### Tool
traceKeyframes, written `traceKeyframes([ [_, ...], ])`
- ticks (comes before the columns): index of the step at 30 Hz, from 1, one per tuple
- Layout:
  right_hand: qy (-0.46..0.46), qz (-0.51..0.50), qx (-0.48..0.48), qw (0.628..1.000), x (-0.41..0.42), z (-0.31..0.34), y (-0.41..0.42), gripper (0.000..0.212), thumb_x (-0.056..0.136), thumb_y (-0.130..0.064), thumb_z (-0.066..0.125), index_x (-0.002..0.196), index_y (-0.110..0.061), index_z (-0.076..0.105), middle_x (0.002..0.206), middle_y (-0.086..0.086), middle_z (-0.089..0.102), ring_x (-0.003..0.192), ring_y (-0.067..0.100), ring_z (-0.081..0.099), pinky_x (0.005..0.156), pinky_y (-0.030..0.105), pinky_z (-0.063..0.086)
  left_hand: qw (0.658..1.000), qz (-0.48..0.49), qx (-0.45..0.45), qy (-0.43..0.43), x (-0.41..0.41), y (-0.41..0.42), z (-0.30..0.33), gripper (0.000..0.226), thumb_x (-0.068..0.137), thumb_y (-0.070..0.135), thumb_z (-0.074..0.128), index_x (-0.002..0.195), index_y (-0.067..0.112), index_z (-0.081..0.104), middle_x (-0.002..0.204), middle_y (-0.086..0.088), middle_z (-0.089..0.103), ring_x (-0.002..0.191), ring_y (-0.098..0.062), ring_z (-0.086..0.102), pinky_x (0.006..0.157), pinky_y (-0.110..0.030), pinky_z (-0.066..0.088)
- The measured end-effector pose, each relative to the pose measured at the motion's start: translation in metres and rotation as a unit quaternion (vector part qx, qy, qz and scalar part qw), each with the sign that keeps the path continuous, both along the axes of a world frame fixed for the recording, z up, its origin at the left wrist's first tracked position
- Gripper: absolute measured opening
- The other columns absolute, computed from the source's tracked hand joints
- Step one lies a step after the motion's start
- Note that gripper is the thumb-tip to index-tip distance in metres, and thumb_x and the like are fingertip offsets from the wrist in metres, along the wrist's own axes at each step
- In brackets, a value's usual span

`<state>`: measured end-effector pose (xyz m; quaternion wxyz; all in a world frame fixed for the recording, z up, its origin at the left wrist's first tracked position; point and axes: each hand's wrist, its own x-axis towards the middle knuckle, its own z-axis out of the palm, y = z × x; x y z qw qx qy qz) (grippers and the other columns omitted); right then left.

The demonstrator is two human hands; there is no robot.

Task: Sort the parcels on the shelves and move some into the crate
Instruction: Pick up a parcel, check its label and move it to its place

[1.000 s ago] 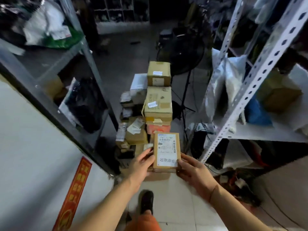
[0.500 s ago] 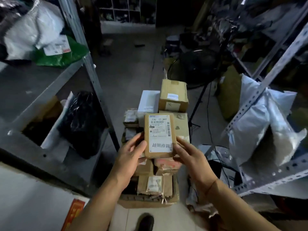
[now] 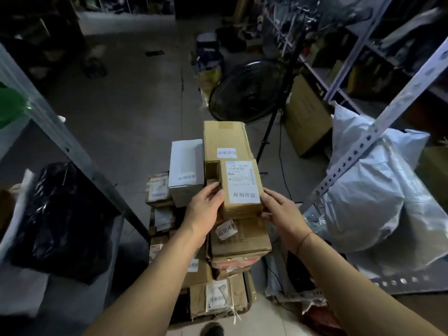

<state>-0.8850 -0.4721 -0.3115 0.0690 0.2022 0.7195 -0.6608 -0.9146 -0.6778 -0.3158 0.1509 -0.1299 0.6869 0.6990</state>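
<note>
Dim storeroom floor, grey and bare-looking concrete, fills the upper left and middle of the frame, with metal shelving slanting down the left side and a perforated white shelf post crossing the right. At centre, both hands hold a small brown parcel with a white shipping label on its top face (barcode along one edge, printed characters at the near end). The left hand grips the parcel's left side, thumb up near the top edge and fingers curled against the side. The right hand grips the right side, fingers wrapped around the near right corner; a thin band circles that wrist. The parcel is held above a stack of cardboard boxes that runs down the middle of the frame; whether its underside touches the stack cannot be told. Just behind it lies a long brown box, and to the left of that a white box. A black plastic bag sits on the lower left shelf. Large white bags bulge on the right shelf. A black floor fan stands in the upper middle.
</note>
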Motion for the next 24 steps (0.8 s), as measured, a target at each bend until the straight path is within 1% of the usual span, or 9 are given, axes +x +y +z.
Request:
traceKeyframes([
  [2,-0.01,-0.006,-0.008,1.0,-0.004,-0.004,0.0,0.019,0.106,-0.036,0.064,0.122,-0.04,0.071,0.118,-0.011,0.078,0.111,0.012,0.072,0.096,0.039,0.063,1.0,-0.011,-0.011,-0.004,-0.004,0.0,-0.006,0.046,0.105,0.033,0.068,0.15,0.03,0.059,0.134,0.003,0.073,0.123,-0.013,0.069,0.11,-0.046,0.055],
  [7,-0.01,-0.02,-0.039,0.999,-0.003,-0.005,-0.005,0.026,0.107,-0.033,0.062,0.132,-0.033,0.068,0.12,-0.007,0.077,0.106,0.007,0.073,0.077,0.021,0.059,0.998,-0.034,-0.047,0.001,-0.001,-0.001,-0.013,0.049,0.107,0.042,0.061,0.155,0.035,0.052,0.14,0.01,0.066,0.131,-0.01,0.06,0.112,-0.035,0.049],
  [9,-0.012,-0.019,-0.041,0.999,-0.001,-0.007,-0.004,0.026,0.107,-0.034,0.061,0.132,-0.035,0.067,0.122,-0.007,0.076,0.112,0.009,0.071,0.082,0.024,0.06,0.998,-0.032,-0.045,-0.005,0.001,-0.003,-0.015,0.053,0.106,0.046,0.062,0.156,0.035,0.051,0.144,0.008,0.065,0.134,-0.012,0.059,0.115,-0.039,0.048],
  [12,-0.019,-0.02,-0.039,0.999,0.0,-0.009,-0.001,0.03,0.108,-0.034,0.061,0.137,-0.033,0.067,0.125,-0.006,0.075,0.116,0.011,0.07,0.092,0.032,0.061,0.998,-0.03,-0.049,0.003,0.003,-0.005,-0.016,0.053,0.105,0.044,0.063,0.156,0.034,0.051,0.141,0.01,0.065,0.133,-0.009,0.059,0.113,-0.034,0.048],
  [16,-0.019,-0.023,-0.037,0.999,0.006,-0.011,0.004,0.045,0.106,-0.035,0.063,0.149,-0.023,0.059,0.131,0.002,0.072,0.114,0.016,0.072,0.088,0.031,0.061,0.999,-0.01,-0.05,0.016,0.007,-0.011,-0.013,0.047,0.105,0.043,0.065,0.15,0.034,0.057,0.139,0.01,0.069,0.13,-0.01,0.063,0.113,-0.049,0.052],
  [18,-0.014,-0.023,-0.026,0.999,0.012,-0.006,0.005,0.049,0.106,-0.034,0.062,0.153,-0.02,0.054,0.133,0.002,0.068,0.116,0.014,0.068,0.085,0.028,0.061,0.995,-0.009,-0.088,0.036,0.01,-0.017,-0.008,0.046,0.103,0.049,0.064,0.148,0.038,0.059,0.142,0.011,0.066,0.13,-0.01,0.063,0.112,-0.049,0.053],
  [21,-0.003,-0.01,0.04,0.999,0.024,0.005,0.005,0.05,0.108,-0.034,0.06,0.155,-0.021,0.051,0.136,-0.002,0.065,0.115,0.007,0.065,0.091,0.03,0.062,0.983,-0.023,-0.156,0.098,0.016,-0.022,0.007,0.044,0.106,0.045,0.06,0.148,0.033,0.059,0.144,0.011,0.064,0.126,-0.008,0.061,0.104,-0.029,0.053],
  [23,0.012,0.026,0.159,0.987,0.032,0.016,0.007,0.052,0.108,-0.04,0.058,0.157,-0.025,0.05,0.145,-0.003,0.062,0.128,0.011,0.062,0.108,0.039,0.056,0.956,-0.063,-0.241,0.155,0.022,-0.02,0.022,0.043,0.108,0.039,0.057,0.15,0.026,0.059,0.143,0.009,0.063,0.122,-0.007,0.061,0.09,-0.015,0.048],
  [24,0.022,0.052,0.237,0.97,0.037,0.02,0.008,0.055,0.107,-0.042,0.058,0.158,-0.026,0.048,0.148,-0.003,0.06,0.135,0.015,0.057,0.114,0.041,0.05,0.941,-0.085,-0.276,0.178,0.027,-0.019,0.028,0.043,0.108,0.038,0.057,0.149,0.025,0.059,0.143,0.007,0.064,0.122,-0.009,0.061,0.09,-0.017,0.05],
])
